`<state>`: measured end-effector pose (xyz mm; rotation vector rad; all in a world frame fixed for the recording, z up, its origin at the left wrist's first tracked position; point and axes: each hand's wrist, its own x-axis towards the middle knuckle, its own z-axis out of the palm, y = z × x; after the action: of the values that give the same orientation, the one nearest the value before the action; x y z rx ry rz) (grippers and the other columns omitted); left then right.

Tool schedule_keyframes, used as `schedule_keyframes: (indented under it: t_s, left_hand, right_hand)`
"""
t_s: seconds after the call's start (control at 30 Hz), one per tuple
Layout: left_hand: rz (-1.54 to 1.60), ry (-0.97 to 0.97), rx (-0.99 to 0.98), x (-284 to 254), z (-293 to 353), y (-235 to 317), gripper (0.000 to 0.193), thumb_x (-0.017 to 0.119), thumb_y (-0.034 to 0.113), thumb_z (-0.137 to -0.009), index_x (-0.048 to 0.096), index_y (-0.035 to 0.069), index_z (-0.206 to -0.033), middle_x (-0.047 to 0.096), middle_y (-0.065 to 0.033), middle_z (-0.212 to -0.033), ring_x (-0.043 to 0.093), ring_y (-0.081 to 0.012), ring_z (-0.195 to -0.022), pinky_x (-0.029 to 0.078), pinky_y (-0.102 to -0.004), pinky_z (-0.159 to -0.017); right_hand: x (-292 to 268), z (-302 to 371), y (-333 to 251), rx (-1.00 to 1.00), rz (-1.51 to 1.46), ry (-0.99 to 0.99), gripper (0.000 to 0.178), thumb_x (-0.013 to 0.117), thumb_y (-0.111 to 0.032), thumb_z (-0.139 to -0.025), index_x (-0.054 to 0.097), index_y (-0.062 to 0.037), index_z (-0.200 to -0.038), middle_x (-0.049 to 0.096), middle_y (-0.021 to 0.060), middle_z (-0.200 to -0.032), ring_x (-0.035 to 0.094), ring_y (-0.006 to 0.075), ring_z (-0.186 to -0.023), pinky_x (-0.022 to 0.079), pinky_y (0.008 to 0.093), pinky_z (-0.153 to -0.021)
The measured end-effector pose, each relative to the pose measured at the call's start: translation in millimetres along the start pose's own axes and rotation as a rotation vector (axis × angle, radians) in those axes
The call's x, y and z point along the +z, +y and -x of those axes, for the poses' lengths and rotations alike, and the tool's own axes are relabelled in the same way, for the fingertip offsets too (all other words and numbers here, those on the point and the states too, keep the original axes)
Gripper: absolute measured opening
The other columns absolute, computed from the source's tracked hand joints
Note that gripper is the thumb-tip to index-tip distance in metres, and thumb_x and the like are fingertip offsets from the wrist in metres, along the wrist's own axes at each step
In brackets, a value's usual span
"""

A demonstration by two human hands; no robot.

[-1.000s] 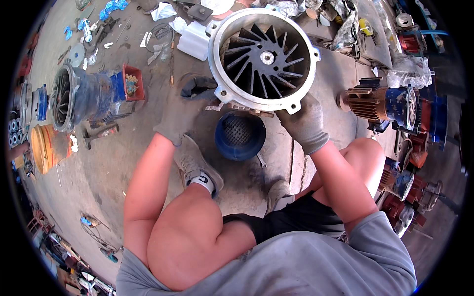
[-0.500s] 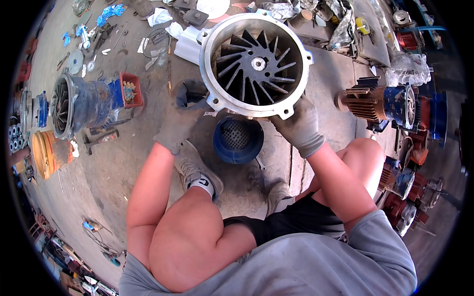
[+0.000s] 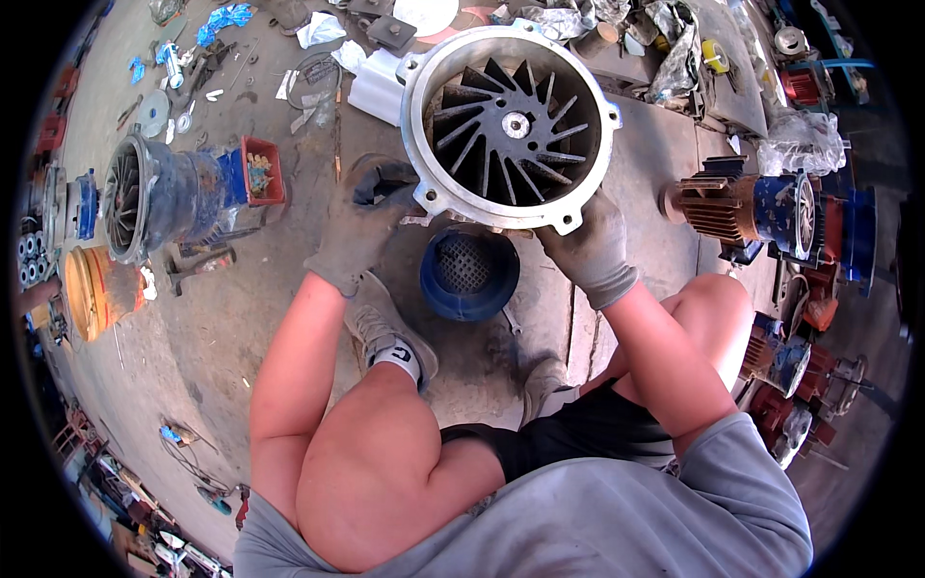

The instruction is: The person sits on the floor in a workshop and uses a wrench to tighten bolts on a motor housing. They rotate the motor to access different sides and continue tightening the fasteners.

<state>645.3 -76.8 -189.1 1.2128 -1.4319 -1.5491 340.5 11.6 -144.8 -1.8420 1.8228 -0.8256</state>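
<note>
A round silver motor housing [image 3: 496, 210] stands in front of me with its open end up. Inside it sits a dark fan wheel [image 3: 503, 114] with many radial blades and a bright hub. Grey work gloves cover both hands. My right hand [image 3: 593, 246] grips the near right of the housing, its fingertips hidden under the flange. At the near left, my left hand [image 3: 352, 231] has its dark-palmed fingers curled against the housing's side, partly hidden by the rim. Between my forearms rests a blue fan cover [image 3: 467, 303] with a mesh grille; a wrench [image 3: 513, 324] lies beside it.
To the left lie a blue-grey motor [image 3: 164, 197], its red terminal box [image 3: 275, 188] and a hammer [image 3: 204, 263]. A rusty finned motor [image 3: 718, 204] is at right. Plastic wrapping [image 3: 795, 154], yellow tape [image 3: 714, 56] and blue gloves [image 3: 224, 21] are scattered farther off.
The whole view has shifted slightly, so everything appears a little farther right. My left hand's curled fingers look slightly tighter; both hands stay at the housing.
</note>
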Motion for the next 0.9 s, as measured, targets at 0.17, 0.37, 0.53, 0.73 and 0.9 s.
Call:
schedule_keyframes:
  t_s: [0.17, 0.37, 0.53, 0.73, 0.9]
  left_hand:
    - [0.047, 0.038, 0.011, 4.2, 5.1, -2.8, 0.044, 0.088, 0.006, -0.094, 0.066, 0.0, -0.132, 0.077, -0.0104, -0.121, 0.077, -0.0205, -0.106, 0.064, -0.0363, -0.095]
    - [-0.121, 0.007, 0.067, 2.3, 0.4, -0.4, 0.036, 0.087, 0.006, -0.094, 0.069, 0.0, -0.125, 0.077, -0.0099, -0.12, 0.077, -0.0182, -0.105, 0.064, -0.0344, -0.093]
    - [-0.049, 0.025, 0.082, 1.0, 0.6, -8.3, 0.034, 0.087, 0.005, -0.094, 0.07, -0.001, -0.123, 0.075, -0.01, -0.119, 0.077, -0.0183, -0.103, 0.063, -0.0336, -0.09]
    - [-0.02, 0.067, 0.081, 4.6, 6.2, -12.0, 0.036, 0.089, 0.008, -0.092, 0.072, 0.001, -0.123, 0.074, -0.0106, -0.124, 0.076, -0.0186, -0.104, 0.063, -0.0349, -0.091]
    - [-0.055, 0.034, 0.049, 4.7, 0.7, 2.7, 0.047, 0.093, 0.012, -0.088, 0.071, 0.003, -0.129, 0.076, -0.0094, -0.119, 0.076, -0.0203, -0.105, 0.062, -0.0372, -0.097]
  right_hand:
    - [1.0, -1.0, -0.7, -0.044, -0.008, 0.044, 0.064, 0.101, -0.041, -0.079, 0.079, -0.0066, -0.127, 0.079, 0.0148, -0.119, 0.082, 0.0311, -0.095, 0.065, 0.0418, -0.083]
    - [-0.6, -1.4, -0.1, 0.046, -0.048, -0.016, 0.065, 0.102, -0.04, -0.079, 0.078, -0.0055, -0.128, 0.079, 0.018, -0.123, 0.081, 0.036, -0.099, 0.065, 0.0437, -0.085]
    - [3.5, -2.4, 6.0, -0.091, -0.051, 0.034, 0.065, 0.101, -0.04, -0.08, 0.077, -0.0047, -0.128, 0.078, 0.0186, -0.117, 0.08, 0.0337, -0.097, 0.065, 0.0428, -0.085]
    - [4.2, -0.4, 8.1, 0.023, -0.075, -0.016, 0.065, 0.101, -0.039, -0.081, 0.077, -0.0048, -0.13, 0.077, 0.0201, -0.117, 0.08, 0.0341, -0.095, 0.064, 0.0425, -0.084]
    - [4.5, -0.6, 14.1, 0.026, -0.079, -0.027, 0.065, 0.1, -0.039, -0.081, 0.076, -0.0048, -0.132, 0.078, 0.0202, -0.118, 0.079, 0.0355, -0.095, 0.064, 0.0436, -0.085]
